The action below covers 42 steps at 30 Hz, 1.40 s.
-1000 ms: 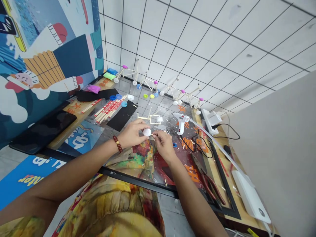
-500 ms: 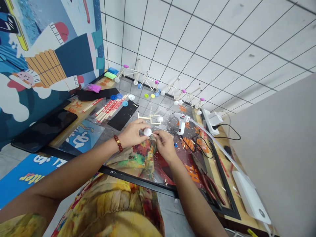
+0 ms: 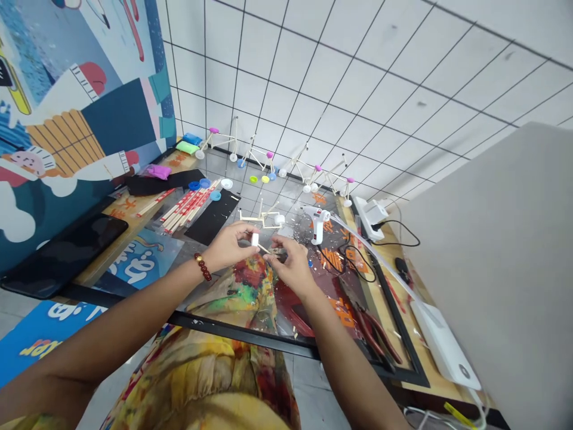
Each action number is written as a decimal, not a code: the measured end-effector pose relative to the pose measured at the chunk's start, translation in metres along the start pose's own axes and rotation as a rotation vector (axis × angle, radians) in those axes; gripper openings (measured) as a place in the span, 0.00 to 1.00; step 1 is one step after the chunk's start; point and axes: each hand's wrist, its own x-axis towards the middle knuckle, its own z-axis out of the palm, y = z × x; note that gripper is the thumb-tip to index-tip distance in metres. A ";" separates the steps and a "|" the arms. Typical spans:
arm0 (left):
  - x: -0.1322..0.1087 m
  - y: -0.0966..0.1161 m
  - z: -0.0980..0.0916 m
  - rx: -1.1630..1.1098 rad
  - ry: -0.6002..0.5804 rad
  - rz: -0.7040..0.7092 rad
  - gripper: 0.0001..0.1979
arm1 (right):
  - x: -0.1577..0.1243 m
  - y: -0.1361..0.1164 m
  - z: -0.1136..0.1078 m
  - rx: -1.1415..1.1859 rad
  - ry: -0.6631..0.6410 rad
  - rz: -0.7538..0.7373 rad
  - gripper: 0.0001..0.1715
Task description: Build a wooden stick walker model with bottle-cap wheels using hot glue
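From the head camera, I held both hands low in front of me, over the near part of the worktop [image 3: 250, 339]. My left hand [image 3: 229, 247] pinched a white cap [image 3: 255, 239] between thumb and fingers, the cap turned edge-on. My right hand [image 3: 292, 263] pinched a thin wooden stick [image 3: 264, 248], its far end hidden by my fingers. The cap sat at my left fingertips, in the gap between my two hands, and the stick slanted from my right fingertips up to it; I couldn't tell whether the two were joined or only meeting.

Just beyond my hands lay a small stick frame [image 3: 262, 218] with a white wheel [image 3: 279, 220] at its right end. To the right of that was the white glue gun [image 3: 319, 226], well clear of my fingers. Past my left hand were a black sheet [image 3: 212, 220] and the bundled sticks with red wrappers [image 3: 187, 207]. Pliers [image 3: 379, 335] lay to the right of my right forearm. My left wrist wore a beaded bracelet [image 3: 203, 267].
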 end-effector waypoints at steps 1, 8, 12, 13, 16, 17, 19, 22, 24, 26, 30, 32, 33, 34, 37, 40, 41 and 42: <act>0.000 0.000 0.000 0.005 -0.001 0.001 0.16 | 0.000 0.001 0.001 -0.026 -0.018 -0.002 0.16; -0.002 0.003 -0.002 0.232 -0.015 0.103 0.15 | 0.000 0.002 0.005 -0.086 -0.092 -0.015 0.04; -0.003 0.005 -0.003 0.422 -0.014 0.135 0.15 | 0.000 0.002 0.002 -0.106 -0.089 -0.017 0.06; -0.003 0.006 -0.003 0.477 -0.018 0.128 0.15 | -0.001 0.002 0.002 -0.113 -0.090 -0.017 0.07; -0.004 0.006 -0.005 0.610 -0.048 0.062 0.15 | -0.001 0.002 0.001 -0.129 -0.094 -0.013 0.08; -0.004 0.006 -0.005 0.635 -0.059 0.034 0.15 | 0.000 0.002 0.001 -0.135 -0.095 -0.011 0.09; -0.004 0.005 -0.006 0.657 -0.081 0.001 0.15 | 0.000 0.002 0.001 -0.151 -0.099 -0.010 0.10; -0.004 0.003 -0.005 0.652 -0.109 0.000 0.16 | -0.001 0.002 0.001 -0.172 -0.102 -0.004 0.10; -0.004 0.002 -0.006 0.637 -0.120 0.003 0.18 | -0.001 0.003 0.001 -0.180 -0.098 0.003 0.10; -0.004 0.001 -0.007 0.623 -0.120 -0.008 0.21 | -0.002 0.003 0.001 -0.186 -0.095 0.008 0.10; -0.002 0.001 -0.012 0.622 -0.111 -0.036 0.22 | -0.002 0.003 0.002 -0.180 -0.089 0.010 0.10; -0.001 0.002 -0.015 0.636 -0.107 -0.046 0.19 | -0.002 0.003 0.002 -0.178 -0.086 0.012 0.10; -0.001 0.003 -0.016 0.642 -0.110 -0.052 0.18 | -0.002 0.003 0.003 -0.180 -0.087 0.011 0.10; -0.001 0.003 -0.016 0.648 -0.118 -0.057 0.17 | -0.002 0.003 0.003 -0.182 -0.088 0.008 0.10; -0.001 0.005 -0.017 0.661 -0.158 -0.057 0.13 | -0.002 0.003 0.003 -0.183 -0.089 -0.003 0.10; -0.002 0.005 -0.016 0.675 -0.171 -0.047 0.12 | -0.001 0.003 0.003 -0.187 -0.084 -0.010 0.10; -0.002 0.005 -0.015 0.680 -0.170 -0.046 0.13 | -0.001 0.003 0.003 -0.190 -0.084 -0.008 0.10; -0.002 0.005 -0.015 0.684 -0.170 -0.047 0.15 | -0.001 0.003 0.002 -0.194 -0.086 -0.006 0.09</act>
